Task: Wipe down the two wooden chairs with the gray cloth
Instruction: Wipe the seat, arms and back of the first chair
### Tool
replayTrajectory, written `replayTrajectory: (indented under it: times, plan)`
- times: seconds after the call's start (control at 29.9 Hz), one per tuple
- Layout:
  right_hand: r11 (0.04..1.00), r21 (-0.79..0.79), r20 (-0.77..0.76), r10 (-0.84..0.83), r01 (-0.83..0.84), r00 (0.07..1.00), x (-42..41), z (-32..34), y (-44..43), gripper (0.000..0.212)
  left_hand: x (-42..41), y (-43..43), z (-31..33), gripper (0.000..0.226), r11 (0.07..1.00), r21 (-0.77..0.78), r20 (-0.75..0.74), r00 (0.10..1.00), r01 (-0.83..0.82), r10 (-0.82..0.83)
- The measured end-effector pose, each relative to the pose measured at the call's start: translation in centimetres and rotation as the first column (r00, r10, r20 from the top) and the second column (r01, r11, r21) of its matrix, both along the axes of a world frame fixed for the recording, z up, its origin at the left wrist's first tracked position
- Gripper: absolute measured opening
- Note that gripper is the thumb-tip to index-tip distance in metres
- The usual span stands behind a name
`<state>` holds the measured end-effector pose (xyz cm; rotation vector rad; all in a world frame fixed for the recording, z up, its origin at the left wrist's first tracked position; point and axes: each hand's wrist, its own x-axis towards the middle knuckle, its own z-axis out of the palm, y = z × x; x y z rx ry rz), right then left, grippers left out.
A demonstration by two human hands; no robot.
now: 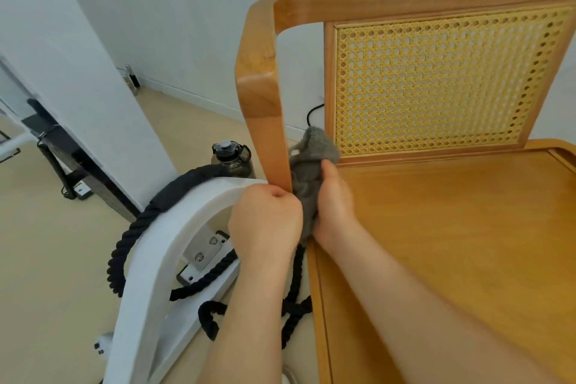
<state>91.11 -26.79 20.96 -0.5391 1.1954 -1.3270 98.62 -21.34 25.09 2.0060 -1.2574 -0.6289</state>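
A wooden chair point(436, 227) with a woven cane backrest point(436, 84) and a curved armrest point(258, 72) fills the right of the view. The gray cloth point(307, 171) is bunched against the inner side of the armrest's upright post, just above the seat's left rear corner. My right hand point(335, 203) grips the cloth from the seat side. My left hand point(268, 221) is closed around the base of the same post from the outer side, touching the cloth's edge. Only one chair is in view.
A white curved frame point(156, 259) with a metal bracket stands left of the chair, with a thick black rope point(131, 237) looped around it on the beige floor. A dark water bottle point(230, 159) stands behind the frame. A white wall and a power strip are further left.
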Motion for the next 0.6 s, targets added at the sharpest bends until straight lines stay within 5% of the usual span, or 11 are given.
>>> replayTrajectory:
  times: [0.1,0.2,0.27,0.33,0.47,0.6]
  plan:
    - [0.993,0.009,-0.113,0.115,-0.115,0.987,3.0,0.8,1.3,0.043,1.0,0.6,0.9,0.017,0.981,-0.156,0.004,0.993,-0.117,0.119]
    - [0.983,-0.098,0.045,0.157,-0.152,0.987,2.2,3.6,2.6,0.058,0.9,1.0,1.8,0.016,0.977,-0.191,-0.150,0.987,-0.092,0.064]
    - [0.943,-0.301,0.169,0.199,-0.141,0.965,0.6,5.9,2.7,0.034,0.5,1.0,1.7,0.014,0.983,-0.170,-0.227,0.974,-0.068,0.028]
    - [0.890,-0.422,0.104,0.239,-0.174,0.966,-0.4,8.4,2.9,0.024,0.2,1.0,1.9,0.013,0.987,-0.147,-0.346,0.938,-0.069,0.014]
    - [0.922,-0.187,-0.404,0.243,-0.339,0.882,0.0,5.9,2.2,0.025,0.5,1.8,2.6,0.023,0.987,-0.148,-0.446,0.895,-0.064,-0.009]
    - [0.867,0.107,-0.468,0.476,-0.487,0.744,-1.3,2.0,1.3,0.020,1.2,2.2,3.3,0.046,0.984,-0.157,-0.558,0.830,-0.089,-0.014]
